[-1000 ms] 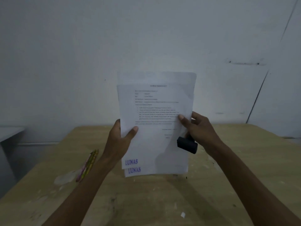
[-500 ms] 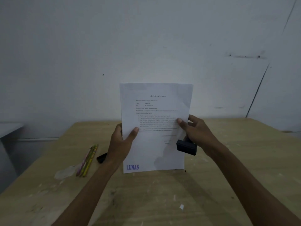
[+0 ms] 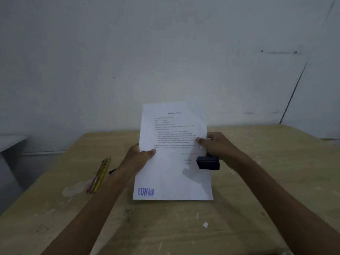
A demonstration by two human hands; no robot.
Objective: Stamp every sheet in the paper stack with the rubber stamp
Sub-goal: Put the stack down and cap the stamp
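— Where is the stack now?

— I hold the stack (image 3: 173, 155) in front of me, tilted back, with its lower edge at the tabletop (image 3: 257, 181); if it touches, I cannot tell. The front sheet has printed text and a blue mark "LUNAS" (image 3: 145, 191) in its lower left corner.

— And your hands?

— My left hand (image 3: 137, 159) pinches the left edge, thumb on the front. My right hand (image 3: 218, 147) pinches the right edge with the thumb on the text, and its other fingers grip the black stamp (image 3: 208, 162) just beside the paper.

— Anything else?

— Some pencils (image 3: 99, 174) lie on the tabletop to the left, well apart.
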